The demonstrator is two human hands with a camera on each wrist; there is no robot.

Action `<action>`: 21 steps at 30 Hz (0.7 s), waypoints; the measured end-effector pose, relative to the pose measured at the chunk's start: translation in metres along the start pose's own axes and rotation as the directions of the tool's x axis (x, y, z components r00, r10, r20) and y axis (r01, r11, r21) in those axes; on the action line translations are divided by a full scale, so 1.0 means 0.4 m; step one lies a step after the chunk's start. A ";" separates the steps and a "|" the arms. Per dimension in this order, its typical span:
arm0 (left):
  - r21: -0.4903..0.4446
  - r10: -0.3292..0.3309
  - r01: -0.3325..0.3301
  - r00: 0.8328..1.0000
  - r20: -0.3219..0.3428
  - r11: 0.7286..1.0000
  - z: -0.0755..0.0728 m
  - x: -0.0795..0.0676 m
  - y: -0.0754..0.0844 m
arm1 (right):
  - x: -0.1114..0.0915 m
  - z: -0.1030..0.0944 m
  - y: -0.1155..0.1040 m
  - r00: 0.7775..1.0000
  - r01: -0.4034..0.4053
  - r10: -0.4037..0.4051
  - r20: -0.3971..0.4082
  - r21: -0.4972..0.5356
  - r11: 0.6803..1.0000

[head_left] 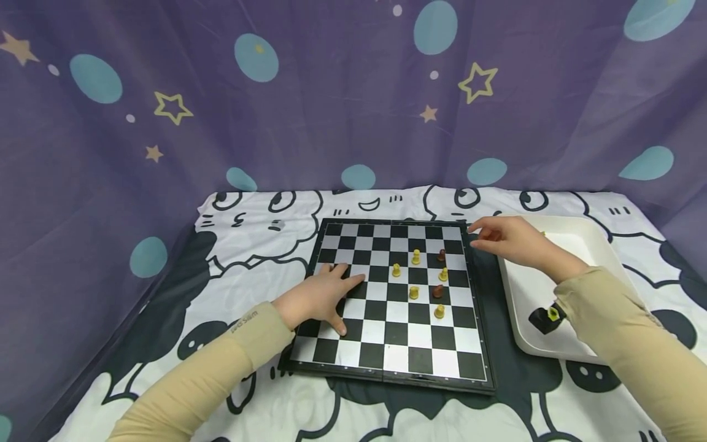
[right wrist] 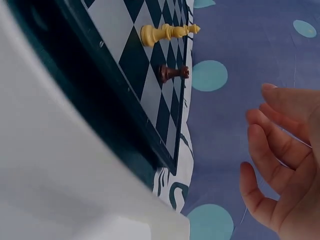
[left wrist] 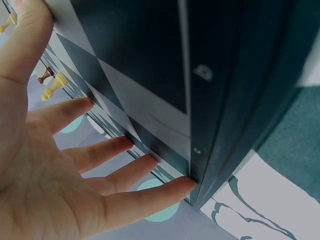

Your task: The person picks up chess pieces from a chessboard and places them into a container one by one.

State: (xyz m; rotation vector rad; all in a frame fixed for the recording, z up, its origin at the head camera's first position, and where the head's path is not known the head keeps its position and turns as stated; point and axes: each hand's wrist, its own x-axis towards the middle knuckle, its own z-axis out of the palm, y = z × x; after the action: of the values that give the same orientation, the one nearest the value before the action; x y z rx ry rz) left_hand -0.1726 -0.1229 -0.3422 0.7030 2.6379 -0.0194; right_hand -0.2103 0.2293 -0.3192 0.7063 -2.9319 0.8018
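A black-and-white chessboard (head_left: 385, 355) lies on the cloth. My left hand (head_left: 320, 296) rests with spread fingers on its left side; in the left wrist view the fingertips (left wrist: 186, 184) touch the squares and the lettered border. My right hand (head_left: 510, 239) hovers by the board's far right corner, beside the white tray, fingers loosely bent and nothing between them. On the board's right half stand several yellow chess pieces (head_left: 416, 256) and two brown ones, one a brown rook (right wrist: 174, 73). A tall yellow piece (right wrist: 162, 34) stands near that rook in the right wrist view.
A white tray (head_left: 516, 307) sits right of the board, partly covered by my right forearm. A small black camera (head_left: 547, 318) on my right wrist overlaps it. Patterned cloth (head_left: 265, 239) covers the table, and a purple curtain (head_left: 331, 110) hangs behind.
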 end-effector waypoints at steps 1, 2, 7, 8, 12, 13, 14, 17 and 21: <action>0.002 0.000 0.000 1.000 0.000 1.000 0.000 0.000 0.000 | 0.004 0.002 -0.002 1.000 0.003 -0.003 0.004 0.002 1.000; 0.002 0.000 0.000 1.000 -0.001 1.000 0.001 0.000 0.000 | 0.007 0.005 -0.003 1.000 0.004 -0.004 0.009 0.001 1.000; 0.005 -0.001 0.001 1.000 -0.001 1.000 0.002 0.000 -0.001 | 0.025 0.018 -0.009 0.999 0.020 -0.021 0.037 0.006 1.000; 0.004 0.000 0.000 1.000 -0.002 1.000 0.002 0.001 -0.001 | 0.028 0.021 -0.010 0.999 0.019 -0.019 0.044 0.008 1.000; 0.004 0.004 -0.004 1.000 -0.004 1.000 0.001 0.000 -0.002 | 0.041 0.032 -0.012 0.997 0.002 -0.004 0.075 0.032 0.999; 0.003 0.005 -0.005 1.000 -0.004 1.000 0.001 0.000 -0.002 | 0.045 0.034 -0.013 0.997 -0.003 0.000 0.083 0.039 0.999; 0.001 0.006 -0.006 1.000 -0.004 1.000 0.000 0.000 -0.001 | 0.048 0.037 -0.013 0.996 -0.005 0.002 0.090 0.040 0.999; 0.000 0.007 -0.007 1.000 -0.005 1.000 0.000 -0.001 -0.001 | 0.059 0.048 -0.014 0.993 -0.015 0.011 0.114 0.036 0.999; 0.002 0.010 -0.010 1.000 -0.006 1.000 0.001 -0.002 -0.002 | 0.073 0.064 -0.012 0.991 -0.021 0.018 0.134 0.017 1.000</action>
State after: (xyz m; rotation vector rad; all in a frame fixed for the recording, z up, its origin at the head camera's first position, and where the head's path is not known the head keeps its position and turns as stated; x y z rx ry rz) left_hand -0.1721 -0.1239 -0.3422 0.7182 2.6405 -0.0171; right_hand -0.2318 0.2011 -0.3350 0.7627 -3.0587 0.8157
